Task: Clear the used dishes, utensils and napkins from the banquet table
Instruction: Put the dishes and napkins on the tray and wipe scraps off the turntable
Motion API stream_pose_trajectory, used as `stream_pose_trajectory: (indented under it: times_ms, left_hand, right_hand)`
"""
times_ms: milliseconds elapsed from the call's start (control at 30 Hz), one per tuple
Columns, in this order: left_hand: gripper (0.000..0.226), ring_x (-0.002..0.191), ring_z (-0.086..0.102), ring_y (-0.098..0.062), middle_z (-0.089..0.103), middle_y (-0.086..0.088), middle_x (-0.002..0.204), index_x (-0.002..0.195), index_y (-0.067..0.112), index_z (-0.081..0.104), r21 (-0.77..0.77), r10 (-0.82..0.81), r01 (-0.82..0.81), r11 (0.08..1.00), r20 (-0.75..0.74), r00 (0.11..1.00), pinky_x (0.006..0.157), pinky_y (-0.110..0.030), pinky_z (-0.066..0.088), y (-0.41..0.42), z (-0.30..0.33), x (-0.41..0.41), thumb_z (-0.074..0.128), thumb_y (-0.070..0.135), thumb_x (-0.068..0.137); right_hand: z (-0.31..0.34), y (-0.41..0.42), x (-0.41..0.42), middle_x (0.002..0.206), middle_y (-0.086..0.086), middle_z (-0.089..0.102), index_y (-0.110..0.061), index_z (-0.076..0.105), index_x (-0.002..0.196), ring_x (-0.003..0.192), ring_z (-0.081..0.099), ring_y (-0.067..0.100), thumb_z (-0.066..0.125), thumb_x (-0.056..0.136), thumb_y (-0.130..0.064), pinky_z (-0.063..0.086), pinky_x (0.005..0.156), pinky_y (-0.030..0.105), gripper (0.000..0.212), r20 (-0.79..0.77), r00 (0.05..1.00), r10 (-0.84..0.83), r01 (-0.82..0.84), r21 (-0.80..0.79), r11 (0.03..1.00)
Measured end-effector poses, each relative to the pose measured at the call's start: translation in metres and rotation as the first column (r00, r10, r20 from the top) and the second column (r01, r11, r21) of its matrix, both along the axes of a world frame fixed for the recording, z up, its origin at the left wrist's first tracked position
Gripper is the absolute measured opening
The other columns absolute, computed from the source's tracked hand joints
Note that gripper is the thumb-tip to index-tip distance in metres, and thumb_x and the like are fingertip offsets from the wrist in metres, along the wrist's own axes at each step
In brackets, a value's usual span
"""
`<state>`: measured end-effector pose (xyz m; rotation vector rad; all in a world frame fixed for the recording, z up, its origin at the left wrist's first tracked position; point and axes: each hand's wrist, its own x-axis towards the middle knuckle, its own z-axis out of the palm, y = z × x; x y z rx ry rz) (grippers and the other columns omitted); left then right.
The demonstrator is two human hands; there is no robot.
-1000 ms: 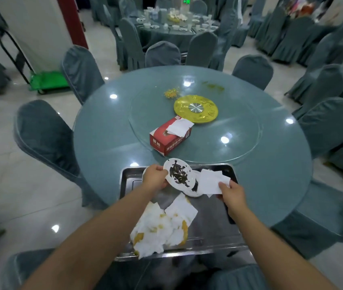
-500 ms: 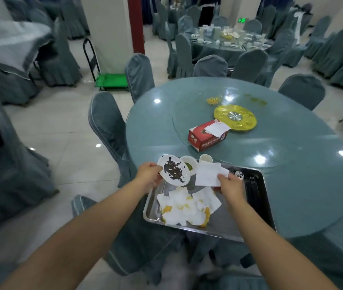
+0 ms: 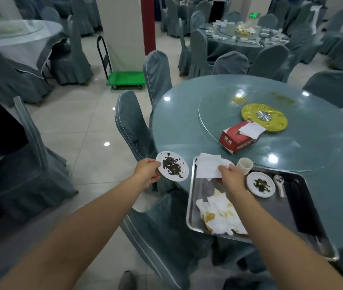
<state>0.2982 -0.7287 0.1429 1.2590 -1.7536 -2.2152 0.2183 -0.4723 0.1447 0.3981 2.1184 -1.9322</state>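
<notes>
i count two small white plates smeared with dark scraps: one (image 3: pixel 172 166) in my left hand (image 3: pixel 147 173), out past the table's edge, one (image 3: pixel 260 184) lying in the steel tray (image 3: pixel 193 214). one tray only. one clean white napkin (image 3: pixel 208 168) pinched in my right hand (image 3: pixel 230 178), plus one heap of stained napkins (image 3: pixel 220 216) in the tray; i cannot tell how many sheets are in it. one white cup (image 3: pixel 244 165), one ceramic spoon (image 3: pixel 279 184), one bundle of dark chopsticks (image 3: pixel 300 208), number unclear. one red tissue box (image 3: pixel 237 140) and one yellow disc (image 3: pixel 264 117) on the one glass turntable (image 3: pixel 212 114).
</notes>
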Motion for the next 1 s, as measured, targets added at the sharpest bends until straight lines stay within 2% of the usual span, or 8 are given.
stream_pose_trajectory:
  times_ms: [100,200,267,367,500,767,900,1000]
  left_hand:
    - [0.012,0.083,0.065,-0.026,0.070,-0.014,0.107,0.103,0.013,0.058,-0.028,-0.071,0.072,0.997,0.029,0.997,0.082,-0.040,0.058,-0.047,-0.001,-0.018,0.062,0.010,0.092]
    - [0.009,0.084,0.066,-0.026,0.070,-0.013,0.104,0.099,0.014,0.057,-0.036,-0.128,0.130,0.991,0.047,0.991,0.072,-0.034,0.058,-0.078,0.004,-0.038,0.061,0.009,0.093]
    - [0.010,0.083,0.064,-0.026,0.069,-0.014,0.102,0.101,0.013,0.056,-0.037,-0.174,0.177,0.984,0.061,0.983,0.072,-0.035,0.057,-0.090,0.006,-0.050,0.060,0.009,0.093]
    - [0.012,0.079,0.058,-0.025,0.066,-0.016,0.099,0.104,0.011,0.056,-0.026,-0.231,0.233,0.972,0.057,0.971,0.071,-0.035,0.058,-0.097,0.007,-0.065,0.060,0.008,0.093]
    - [0.017,0.068,0.059,-0.020,0.067,-0.014,0.096,0.108,0.010,0.057,-0.024,-0.242,0.243,0.970,0.044,0.969,0.061,-0.030,0.056,-0.104,-0.003,-0.082,0.062,0.009,0.093]
    - [0.016,0.073,0.064,-0.022,0.069,-0.012,0.099,0.106,0.011,0.060,-0.008,-0.319,0.321,0.947,0.078,0.944,0.060,-0.031,0.057,-0.165,-0.029,-0.142,0.065,0.010,0.091]
    - [0.011,0.063,0.058,-0.017,0.065,-0.011,0.092,0.100,0.012,0.058,0.005,-0.406,0.408,0.913,0.110,0.907,0.060,-0.032,0.054,-0.215,-0.050,-0.197,0.064,0.010,0.091]
    - [0.014,0.057,0.055,-0.015,0.064,-0.011,0.089,0.104,0.011,0.058,0.013,-0.463,0.466,0.885,0.137,0.876,0.057,-0.031,0.053,-0.260,-0.064,-0.242,0.063,0.008,0.091]
  right_hand:
    - [-0.005,-0.043,-0.004,0.094,0.010,0.069,-0.010,0.064,0.101,0.080,0.068,0.024,0.053,0.092,-0.012,0.057,0.055,0.030,0.014,0.002,0.999,-0.052,0.052,0.000,0.999]
    - [-0.007,-0.074,-0.002,0.088,0.003,0.069,-0.014,0.065,0.095,0.074,0.066,0.017,0.052,0.091,-0.009,0.053,0.051,0.024,0.014,-0.007,0.992,-0.127,0.127,-0.003,0.992]
    - [-0.007,-0.086,-0.001,0.085,-0.004,0.067,-0.018,0.064,0.098,0.076,0.065,0.013,0.052,0.091,-0.009,0.058,0.061,0.030,0.016,0.003,0.982,-0.187,0.187,0.000,0.982]
    - [-0.009,-0.096,-0.001,0.085,-0.007,0.065,-0.023,0.061,0.085,0.079,0.063,0.013,0.052,0.090,-0.008,0.060,0.078,0.041,0.019,-0.001,0.975,-0.222,0.222,0.023,0.975]
    - [-0.015,-0.106,-0.015,0.086,-0.008,0.065,-0.023,0.059,0.098,0.080,0.064,0.013,0.052,0.092,-0.012,0.060,0.079,0.039,0.015,0.001,0.977,-0.214,0.213,0.057,0.975]
    - [-0.041,-0.161,-0.051,0.099,0.004,0.069,-0.012,0.062,0.117,0.091,0.066,0.024,0.051,0.093,-0.014,0.058,0.087,0.045,0.026,0.072,0.953,-0.294,0.286,0.104,0.953]
    - [-0.055,-0.205,-0.089,0.096,0.004,0.070,-0.010,0.065,0.114,0.083,0.066,0.018,0.053,0.094,-0.012,0.056,0.065,0.029,0.023,0.093,0.908,-0.409,0.402,0.089,0.911]
    - [-0.068,-0.247,-0.117,0.102,0.010,0.071,-0.004,0.066,0.115,0.082,0.066,0.021,0.053,0.093,-0.007,0.053,0.055,0.027,0.026,0.124,0.865,-0.487,0.487,0.027,0.873]
